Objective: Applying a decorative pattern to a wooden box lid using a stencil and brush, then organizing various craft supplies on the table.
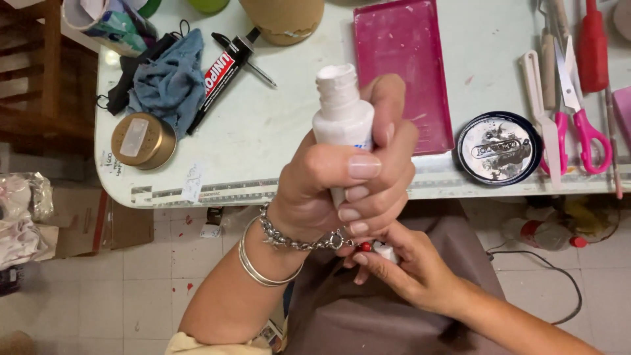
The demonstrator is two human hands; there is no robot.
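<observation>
Gold round tin [142, 139] and blue rag [169, 82] at table's left | left hand [342, 181] clenched around upright white bottle [343, 115], neck uncapped, held over table edge [263, 190] | right hand [401, 266] below, fingers pinching small white cap [384, 250] | pink tray [404, 66] behind | round black lid [498, 148], pink-handled scissors [582, 105] at right.

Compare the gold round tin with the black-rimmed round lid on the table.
The gold tin sits at the table's left end beside a blue rag; the black-rimmed lid lies on the right near the pink-handled scissors. The tin is a taller, closed container, while the lid looks flat. The tin's top bears a pale rectangular label; the lid's face is silvery and patterned. Both are round, and neither hand touches them.
</observation>
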